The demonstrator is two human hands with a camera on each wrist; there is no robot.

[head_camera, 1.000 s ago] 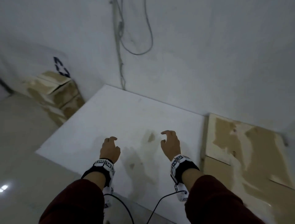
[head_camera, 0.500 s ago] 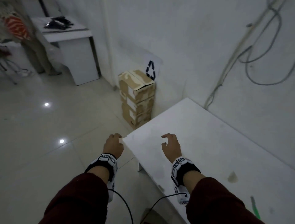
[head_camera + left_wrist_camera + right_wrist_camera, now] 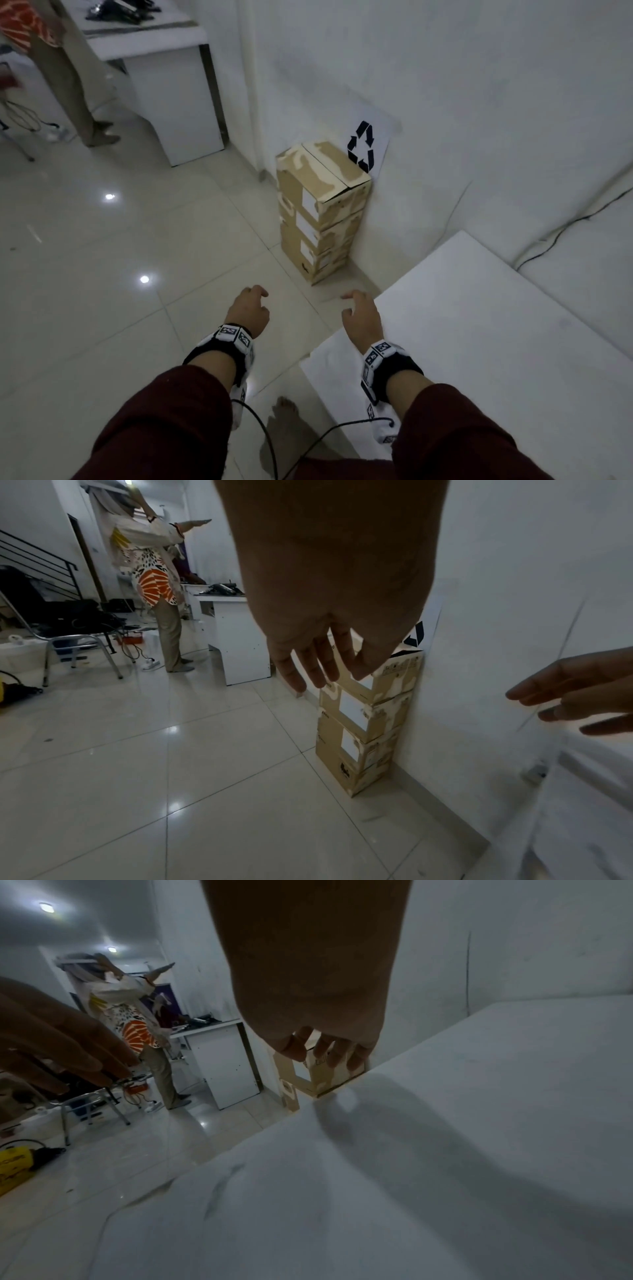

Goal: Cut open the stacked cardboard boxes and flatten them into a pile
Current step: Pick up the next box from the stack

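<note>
A stack of brown cardboard boxes (image 3: pixel 322 212) with white labels stands on the floor against the white wall, under a paper with a recycling sign (image 3: pixel 362 146). The stack (image 3: pixel 363 723) also shows in the left wrist view, and its upper part (image 3: pixel 308 1077) peeks past the table edge in the right wrist view. My left hand (image 3: pixel 248 310) hangs over the floor tiles, fingers loosely curled, holding nothing. My right hand (image 3: pixel 361 313) hovers above the near corner of the white table (image 3: pixel 479 342), fingers relaxed and empty. Both hands are well short of the boxes.
A white desk (image 3: pixel 171 85) with dark gear stands at the back left. Another person (image 3: pixel 157 588) stands beside it, with a metal chair (image 3: pixel 78 647) and cables nearby. A black cable (image 3: pixel 565 226) runs down the wall. My bare foot (image 3: pixel 284 428) is on the tiles.
The view has swung left from the table top and the flat cardboard at its right toward the stack of boxes. Both hands have moved off the table middle to its left corner and the floor.
</note>
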